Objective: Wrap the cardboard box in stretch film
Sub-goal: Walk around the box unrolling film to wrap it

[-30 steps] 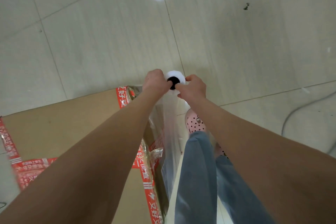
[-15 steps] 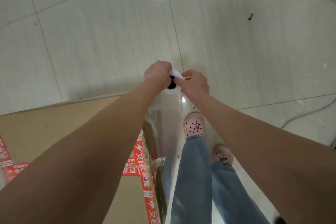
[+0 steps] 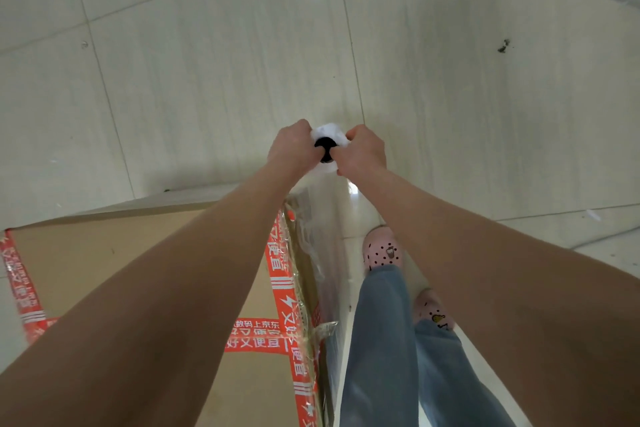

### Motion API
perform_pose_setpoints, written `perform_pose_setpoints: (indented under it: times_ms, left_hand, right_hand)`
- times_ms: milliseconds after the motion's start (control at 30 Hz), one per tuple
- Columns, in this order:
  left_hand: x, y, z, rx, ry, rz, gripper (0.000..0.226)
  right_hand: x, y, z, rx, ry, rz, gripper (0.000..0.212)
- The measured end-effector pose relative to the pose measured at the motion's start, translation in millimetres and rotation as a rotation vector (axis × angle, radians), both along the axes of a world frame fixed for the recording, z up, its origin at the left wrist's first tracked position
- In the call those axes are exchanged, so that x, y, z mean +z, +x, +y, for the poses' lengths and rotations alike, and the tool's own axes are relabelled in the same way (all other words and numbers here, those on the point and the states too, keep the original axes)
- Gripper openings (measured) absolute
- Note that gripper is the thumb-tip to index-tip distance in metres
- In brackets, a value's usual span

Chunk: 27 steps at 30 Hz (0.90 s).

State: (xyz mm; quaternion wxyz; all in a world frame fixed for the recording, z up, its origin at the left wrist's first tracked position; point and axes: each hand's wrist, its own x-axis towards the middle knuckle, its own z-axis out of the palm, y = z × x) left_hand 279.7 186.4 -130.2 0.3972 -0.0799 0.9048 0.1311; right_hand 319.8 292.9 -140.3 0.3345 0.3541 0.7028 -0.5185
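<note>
I log: left hand (image 3: pixel 292 146) and right hand (image 3: pixel 362 152), both clenched on stretch film roll (image 3: pixel 327 135) (upright), beyond the cardboard box (image 3: pixel 138 263) corner; film sheet (image 3: pixel 332 239) along the box's side.

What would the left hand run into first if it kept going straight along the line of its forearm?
Almost at once, the top end of the film roll that the left hand already has a grip on. Past it, the line looks free above bare tiled floor, though depth is hard to judge.

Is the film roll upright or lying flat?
Upright: roll shows its open core end-on; both hands grip its top, film hanging beside the box.
</note>
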Motion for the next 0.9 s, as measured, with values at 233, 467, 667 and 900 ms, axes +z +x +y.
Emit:
perform_pose_setpoints:
  times_ms: [233, 467, 667, 900]
  left_hand:
    - [16.7, -10.5, 4.0, -0.461, -0.023, -0.012, 0.040]
    - [11.8, -25.2, 15.7, -0.380, -0.100, -0.081, 0.018]
    - [2.1, -37.2, -13.5, -0.096, -0.050, 0.004, 0.013]
    - [-6.2, -42.3, -43.5, 0.362, -0.035, 0.054, 0.017]
  right_hand:
    - [0.3, -2.4, -4.8, 0.055, 0.030, -0.032, 0.022]
    - [4.0, -12.2, -3.0, 0.123, 0.073, -0.033, 0.021]
    - [6.5, -36.3, -2.6, 0.098, -0.037, -0.040, 0.054]
    - [12.4, -64.2, -26.2, 0.144, -0.142, -0.103, 0.063]
